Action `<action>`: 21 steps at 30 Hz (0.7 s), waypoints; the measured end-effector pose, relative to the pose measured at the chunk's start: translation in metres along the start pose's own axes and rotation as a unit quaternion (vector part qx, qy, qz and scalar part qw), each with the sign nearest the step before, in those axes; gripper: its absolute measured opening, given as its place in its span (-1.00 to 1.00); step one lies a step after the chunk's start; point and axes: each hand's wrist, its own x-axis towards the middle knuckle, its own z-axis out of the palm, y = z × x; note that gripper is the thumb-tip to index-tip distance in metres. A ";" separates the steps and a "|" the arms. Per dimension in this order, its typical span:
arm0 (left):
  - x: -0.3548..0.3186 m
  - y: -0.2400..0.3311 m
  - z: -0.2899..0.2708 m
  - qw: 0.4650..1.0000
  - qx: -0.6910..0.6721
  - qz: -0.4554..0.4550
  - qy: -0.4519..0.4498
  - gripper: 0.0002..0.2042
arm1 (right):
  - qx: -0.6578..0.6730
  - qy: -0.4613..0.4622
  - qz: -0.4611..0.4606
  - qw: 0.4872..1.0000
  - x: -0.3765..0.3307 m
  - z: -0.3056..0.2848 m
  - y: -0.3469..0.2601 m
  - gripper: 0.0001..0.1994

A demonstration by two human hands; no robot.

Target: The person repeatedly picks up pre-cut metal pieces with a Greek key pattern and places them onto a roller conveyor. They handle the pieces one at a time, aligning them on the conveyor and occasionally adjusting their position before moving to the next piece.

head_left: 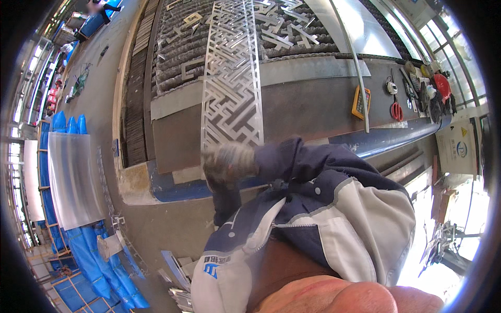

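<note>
Your gloved hand (228, 163) meets the lower end of the long cut-pattern metal strip (231, 78), which lies lengthwise across the slatted cutting bed (172, 57) and onto the machine's front ledge (313, 104). Which hand it is cannot be told, since the sleeve crosses your body. The glove is motion-blurred, so the closure of the fingers cannot be told either (they appear curled at the strip's end). Lift evenly; the thin fretwork probably flexes and snags on slats.

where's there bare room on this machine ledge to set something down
The grey ledge is bare between the cut lattice strip and the orange meter. Its right end is crowded with red scissors and other tools. A gloved hand holds the strip's near end.
</note>
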 end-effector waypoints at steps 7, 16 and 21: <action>-0.028 0.091 0.071 0.975 0.075 0.193 -0.084 -0.59 | 0.007 0.432 0.182 0.883 -0.016 -0.175 0.069 -0.42; -0.105 0.083 0.050 0.966 0.140 0.215 0.026 -0.71 | 0.455 0.398 0.203 0.771 -0.022 -0.212 0.191 -0.15; -0.142 0.046 0.061 0.878 0.343 0.332 0.034 -0.73 | 0.643 0.372 0.022 0.670 -0.054 -0.190 0.239 -0.30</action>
